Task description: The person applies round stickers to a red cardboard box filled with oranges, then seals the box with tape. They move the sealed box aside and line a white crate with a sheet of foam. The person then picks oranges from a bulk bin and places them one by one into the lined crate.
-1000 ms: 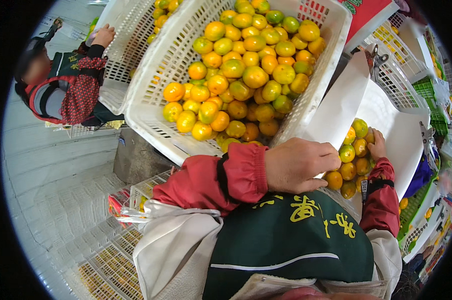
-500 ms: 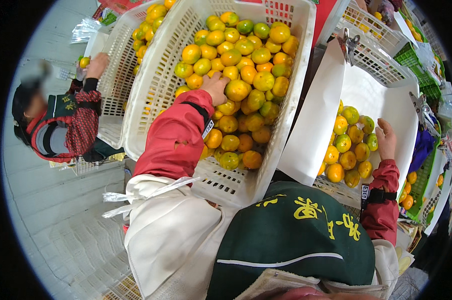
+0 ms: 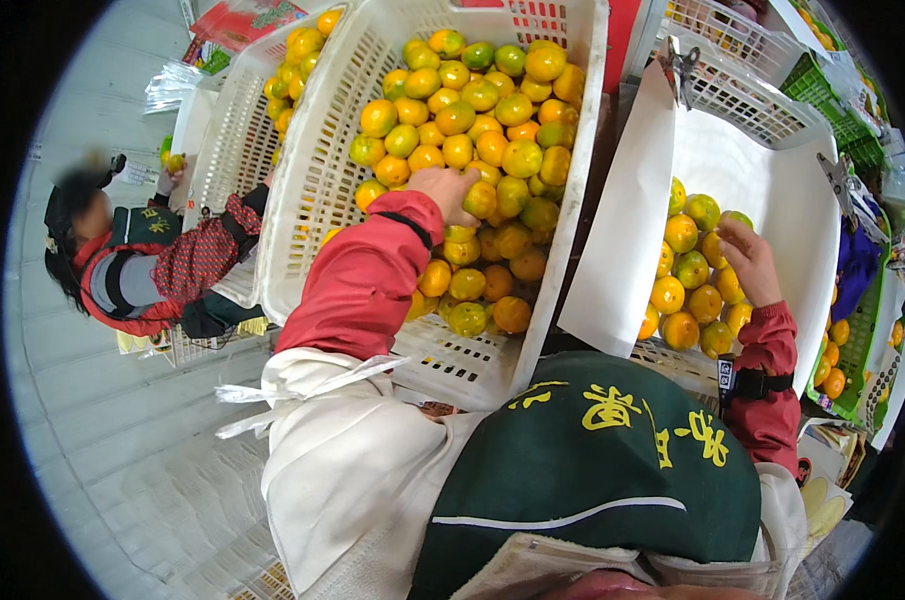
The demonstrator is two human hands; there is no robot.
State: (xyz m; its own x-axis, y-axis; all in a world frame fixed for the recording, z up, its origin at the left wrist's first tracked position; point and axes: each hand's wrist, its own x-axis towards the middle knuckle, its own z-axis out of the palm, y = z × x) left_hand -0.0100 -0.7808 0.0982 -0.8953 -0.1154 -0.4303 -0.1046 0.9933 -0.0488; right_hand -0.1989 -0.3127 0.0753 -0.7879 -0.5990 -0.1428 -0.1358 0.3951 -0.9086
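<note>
Orange-green mandarins (image 3: pixel 455 117) are heaped in the large white crate (image 3: pixel 563 290) in front of me. My left hand (image 3: pixel 446 193) reaches into the heap, its fingers bent around a mandarin (image 3: pixel 480 199) among the others. To the right stands a crate lined with a white sheet (image 3: pixel 618 220), holding a smaller group of mandarins (image 3: pixel 691 270). Over the right side of that group, my right hand (image 3: pixel 751 262) has its fingers curled down on a mandarin that it mostly covers. A greener mandarin (image 3: pixel 738 218) shows just beyond its fingertips.
At the left a co-worker (image 3: pixel 163 245) in a red sleeve stands by another white crate (image 3: pixel 228 150) of mandarins. Metal clips (image 3: pixel 681 72) grip the liner's edge. Green crates (image 3: pixel 863 350) with fruit and a purple cloth (image 3: pixel 857 262) lie at the right.
My left hand has shifted slightly right and nearer within the heap. My right hand has moved left from the liner's side onto the mandarins. The co-worker's arm has moved.
</note>
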